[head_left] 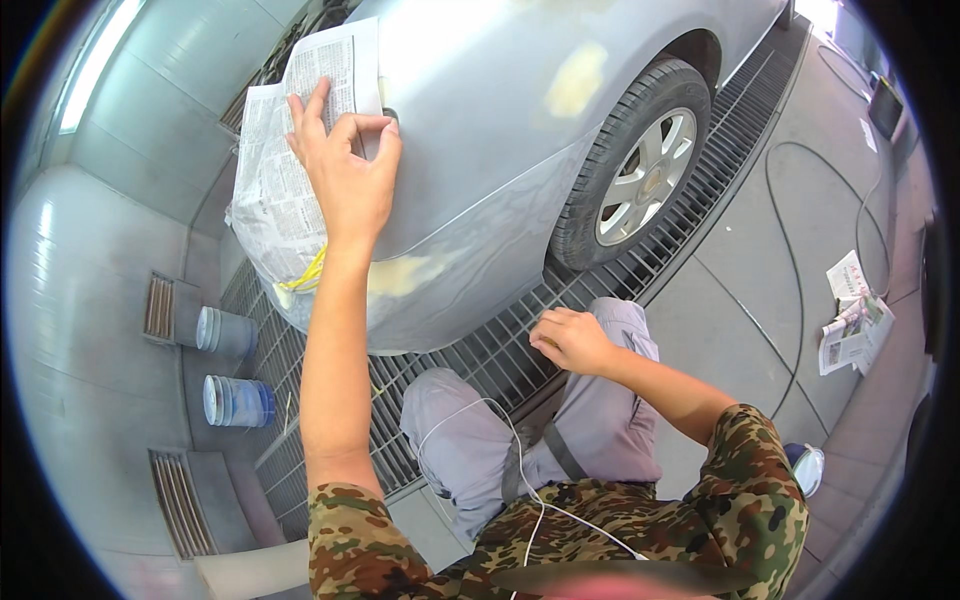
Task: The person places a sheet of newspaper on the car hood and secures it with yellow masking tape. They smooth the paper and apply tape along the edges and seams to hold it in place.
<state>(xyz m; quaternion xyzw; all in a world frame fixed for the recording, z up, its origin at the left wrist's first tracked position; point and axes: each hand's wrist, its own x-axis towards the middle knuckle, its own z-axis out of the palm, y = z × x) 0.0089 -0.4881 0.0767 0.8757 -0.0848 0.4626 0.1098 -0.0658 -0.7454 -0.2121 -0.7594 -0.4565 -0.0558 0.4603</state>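
Observation:
A silver-grey car body (470, 130) with pale yellowish patches curves in front of me. Newspaper sheets (275, 170) cover its left end, with yellow tape (312, 272) along their lower edge. My left hand (345, 175) reaches up to the sheets. Its thumb and index finger pinch together beside a small dark piece at the paper's edge, while the other fingers rest on the newsprint. What the pinch holds cannot be made out. Over my right knee, my right hand (575, 342) is curled closed; a bit of something brownish shows at its fingers, too small to name.
A wheel (650, 180) stands to the right, above a floor grating (520, 320). Two buckets (238, 402) sit by the left wall. A dark hose (797, 270), crumpled newspaper (855, 335) and a respirator mask (806, 467) lie at right. A white cable (522, 455) crosses my lap.

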